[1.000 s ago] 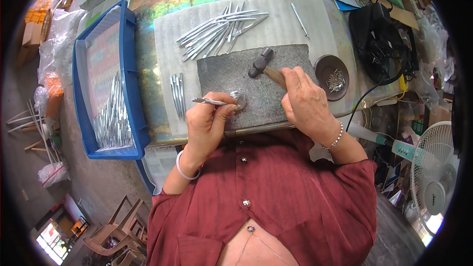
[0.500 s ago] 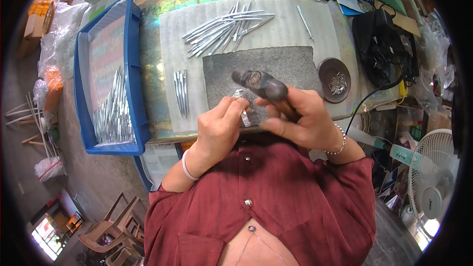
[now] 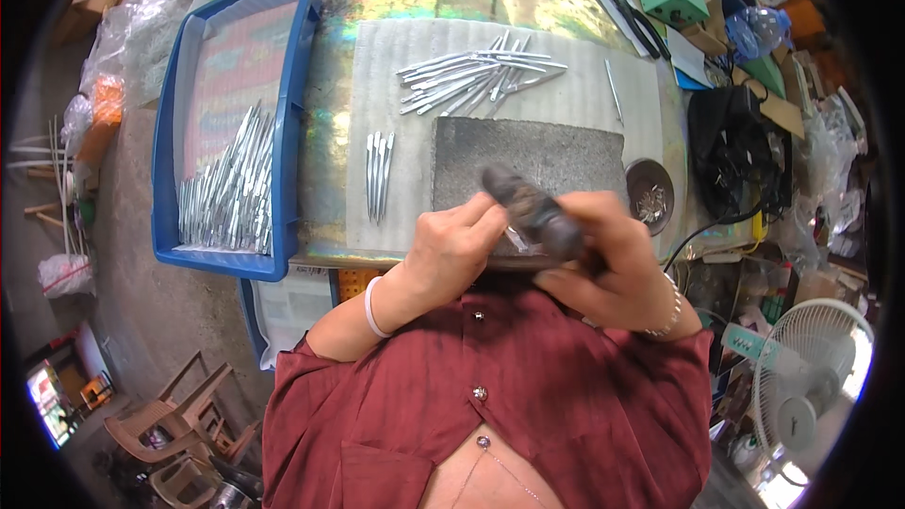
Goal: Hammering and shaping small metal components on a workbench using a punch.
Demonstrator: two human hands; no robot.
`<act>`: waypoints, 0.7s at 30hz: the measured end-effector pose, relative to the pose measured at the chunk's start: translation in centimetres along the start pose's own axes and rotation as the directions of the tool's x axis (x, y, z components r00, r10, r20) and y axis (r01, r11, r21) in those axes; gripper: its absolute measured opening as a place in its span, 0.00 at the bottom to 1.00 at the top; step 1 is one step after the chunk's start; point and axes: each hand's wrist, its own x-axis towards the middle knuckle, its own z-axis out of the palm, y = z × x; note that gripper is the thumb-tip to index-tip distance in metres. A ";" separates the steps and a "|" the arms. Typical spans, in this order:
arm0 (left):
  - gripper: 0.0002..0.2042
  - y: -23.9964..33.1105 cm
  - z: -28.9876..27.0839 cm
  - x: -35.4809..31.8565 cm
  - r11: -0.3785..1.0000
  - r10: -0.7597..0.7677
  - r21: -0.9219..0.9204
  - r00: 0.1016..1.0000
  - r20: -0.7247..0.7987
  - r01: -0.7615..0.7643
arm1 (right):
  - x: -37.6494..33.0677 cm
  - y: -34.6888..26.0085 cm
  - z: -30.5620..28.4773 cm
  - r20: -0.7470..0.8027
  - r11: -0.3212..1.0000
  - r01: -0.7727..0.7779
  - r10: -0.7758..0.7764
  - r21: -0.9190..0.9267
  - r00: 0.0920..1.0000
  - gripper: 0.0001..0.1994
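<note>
My right hand [image 3: 608,269] is wrapped round a hammer [image 3: 530,207], whose dark head is smeared by motion above the near edge of a grey stone slab [image 3: 528,151]. My left hand [image 3: 457,245] pinches a small silvery metal piece [image 3: 518,240] at that edge, just under the hammer head. Much of the piece is hidden by my fingers and the hammer. Beyond the slab lies a loose pile of slim silver metal rods [image 3: 481,75] on a white foam sheet [image 3: 386,47]. Several similar pointed rods [image 3: 379,174] lie side by side left of the slab.
At the left, a blue tray [image 3: 292,132] holds many silver rods [image 3: 231,198]. A round brown dish [image 3: 665,179] with tiny metal bits sits right of the slab. One lone rod [image 3: 614,90], black-handled pliers [image 3: 636,24] and a black bag [image 3: 726,146] lie farther right. A fan [image 3: 811,377] stands low right.
The whole view has shifted, so the table things sit farther right in it. The hammer has moved nearer my body and blurs more. My left hand keeps its pinch.
</note>
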 end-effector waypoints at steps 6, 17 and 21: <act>0.11 -0.2 -0.3 -0.1 1.000 -0.028 -0.008 0.998 0.058 0.029 | -2.9 -2.3 -2.3 0.069 0.990 -0.046 0.055 -0.131 0.996 0.18; 0.11 -0.2 -0.3 0.3 0.997 -0.059 -0.037 0.995 0.078 0.062 | -3.4 -2.8 -1.8 0.100 0.908 0.056 -0.015 -0.415 0.995 0.23; 0.12 -0.2 -0.2 0.3 0.998 -0.022 -0.061 0.998 0.058 0.026 | -3.3 -1.8 -0.9 0.048 0.874 0.148 -0.142 -0.463 0.989 0.28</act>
